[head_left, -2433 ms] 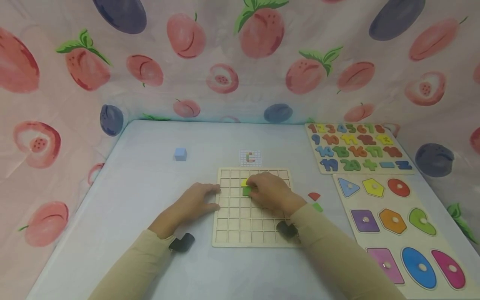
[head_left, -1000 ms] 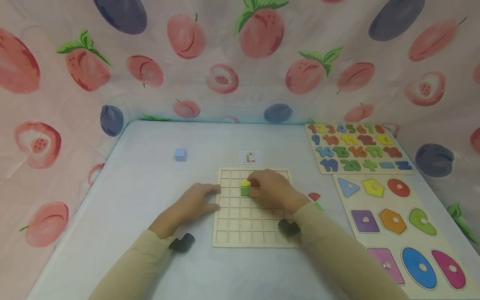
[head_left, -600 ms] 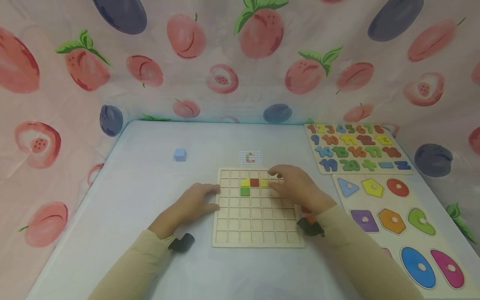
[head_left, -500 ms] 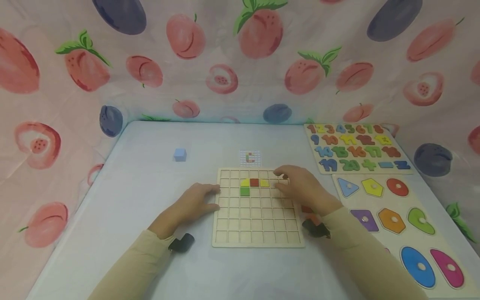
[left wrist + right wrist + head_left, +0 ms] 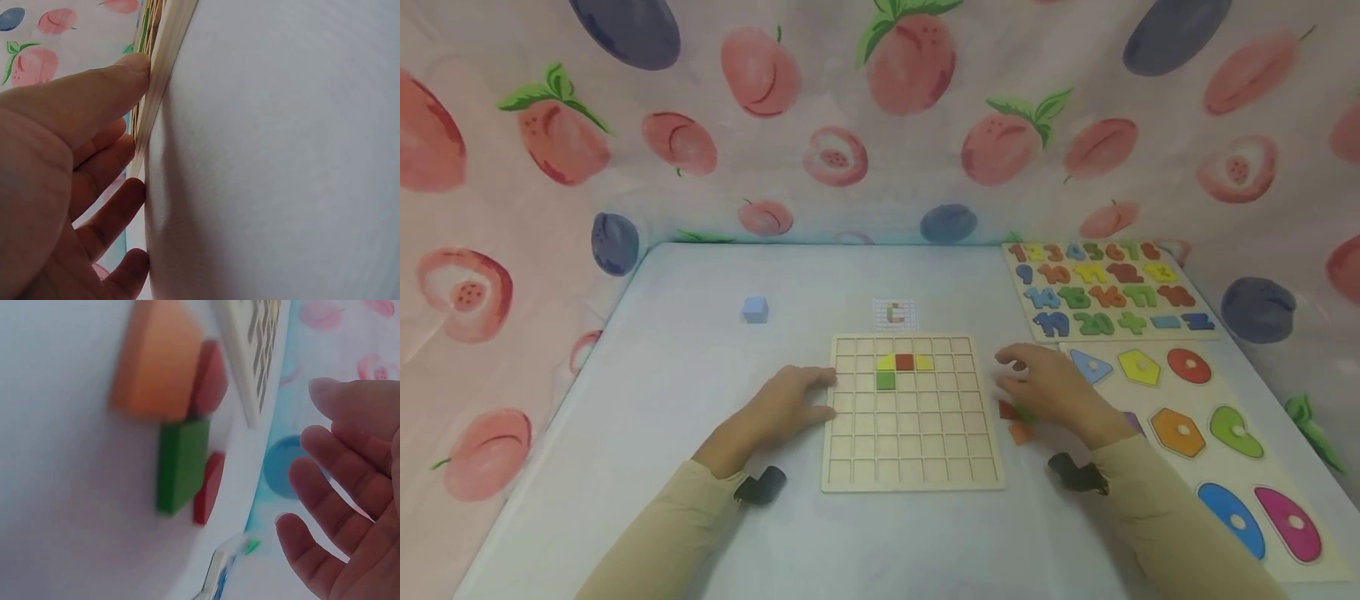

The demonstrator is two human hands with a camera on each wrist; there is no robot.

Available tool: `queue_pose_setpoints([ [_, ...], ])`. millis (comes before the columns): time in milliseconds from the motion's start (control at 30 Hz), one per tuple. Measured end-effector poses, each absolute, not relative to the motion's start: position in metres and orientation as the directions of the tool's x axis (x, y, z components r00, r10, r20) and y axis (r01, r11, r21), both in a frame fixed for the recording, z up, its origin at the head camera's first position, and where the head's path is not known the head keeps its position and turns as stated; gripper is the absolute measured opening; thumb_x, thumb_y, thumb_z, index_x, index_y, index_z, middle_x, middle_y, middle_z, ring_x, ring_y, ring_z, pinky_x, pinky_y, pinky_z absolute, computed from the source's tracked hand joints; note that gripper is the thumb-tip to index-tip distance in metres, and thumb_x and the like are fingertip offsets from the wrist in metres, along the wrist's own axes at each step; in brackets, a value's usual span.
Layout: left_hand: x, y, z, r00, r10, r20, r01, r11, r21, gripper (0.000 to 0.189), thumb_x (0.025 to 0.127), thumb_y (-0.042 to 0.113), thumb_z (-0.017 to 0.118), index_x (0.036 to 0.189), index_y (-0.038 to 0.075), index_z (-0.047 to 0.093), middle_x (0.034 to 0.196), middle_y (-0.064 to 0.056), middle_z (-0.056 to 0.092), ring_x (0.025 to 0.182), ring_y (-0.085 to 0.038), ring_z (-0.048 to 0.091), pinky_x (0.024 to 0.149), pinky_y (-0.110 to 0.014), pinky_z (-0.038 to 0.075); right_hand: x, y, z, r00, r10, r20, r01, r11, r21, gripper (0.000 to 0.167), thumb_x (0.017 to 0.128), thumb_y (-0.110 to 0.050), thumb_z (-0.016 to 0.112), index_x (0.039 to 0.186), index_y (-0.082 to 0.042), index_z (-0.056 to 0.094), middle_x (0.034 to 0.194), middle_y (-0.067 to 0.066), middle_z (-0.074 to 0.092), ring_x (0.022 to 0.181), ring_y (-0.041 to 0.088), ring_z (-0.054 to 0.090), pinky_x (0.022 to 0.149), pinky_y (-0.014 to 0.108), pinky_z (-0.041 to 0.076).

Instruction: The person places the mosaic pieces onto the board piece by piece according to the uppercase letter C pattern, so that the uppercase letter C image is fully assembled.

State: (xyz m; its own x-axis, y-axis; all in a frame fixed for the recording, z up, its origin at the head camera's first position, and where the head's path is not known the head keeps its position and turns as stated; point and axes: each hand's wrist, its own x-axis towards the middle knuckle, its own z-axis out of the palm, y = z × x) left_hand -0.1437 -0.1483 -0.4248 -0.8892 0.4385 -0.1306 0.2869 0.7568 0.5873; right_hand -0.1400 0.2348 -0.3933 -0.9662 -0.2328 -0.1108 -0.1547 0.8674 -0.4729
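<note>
A pale wooden grid board lies flat in the head view. In its upper rows sit a yellow piece, a red square, another yellow piece and a green square. My left hand rests with fingertips against the board's left edge; the left wrist view shows its thumb and fingers along that edge. Right of the board, my right hand hovers, fingers loosely bent around nothing. Below it lie an orange block, a green block and red pieces, partly hidden in the head view.
Behind the board lies a small card with a printed coloured pattern. A light blue cube stands at the back left. The number puzzle and shape puzzle take up the table's right side, the latter partly under my right arm.
My right hand has let go of pieces at the top of the grid and moved right, off the board. The red square and right yellow piece have come into sight. My left hand stays.
</note>
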Motion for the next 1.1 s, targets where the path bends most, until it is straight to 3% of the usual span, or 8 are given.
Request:
queue_pose_setpoints([
  [267,-0.145,-0.149,-0.427,-0.893,0.425,-0.147,0.270,0.767,0.582,0.054,0.090,0.020,0.076,0.138,0.003,0.058,0.143,-0.013,0.055,0.136,-0.036,0.043,0.116,-0.048,0.031,-0.129,0.251,-0.392,-0.963,-0.229,-0.143,-0.148,0.890,-0.432,0.036,0.093,-0.016,0.069,0.125,-0.001,0.065,0.119,0.017,0.067,0.109,0.037,0.061,0.092,0.055,0.052],
  [500,-0.147,-0.150,-0.428,-0.893,0.425,-0.149,0.269,0.769,0.580,0.054,0.090,0.020,0.076,0.138,0.003,0.058,0.143,-0.013,0.055,0.137,-0.036,0.043,0.116,-0.048,0.031,-0.121,0.257,-0.396,-0.952,-0.237,-0.193,-0.136,0.894,-0.427,0.031,0.093,-0.017,0.067,0.122,-0.007,0.069,0.119,0.013,0.069,0.110,0.036,0.061,0.093,0.056,0.051],
  [1100,-0.147,-0.150,-0.431,-0.889,0.441,-0.127,0.292,0.758,0.583,0.054,0.090,0.022,0.076,0.138,0.004,0.059,0.142,-0.013,0.056,0.137,-0.035,0.043,0.116,-0.047,0.032,-0.112,0.265,-0.404,-0.953,-0.257,-0.158,-0.176,0.899,-0.402,0.024,0.091,-0.008,0.067,0.115,-0.005,0.071,0.115,0.016,0.070,0.109,0.039,0.063,0.093,0.058,0.052],
])
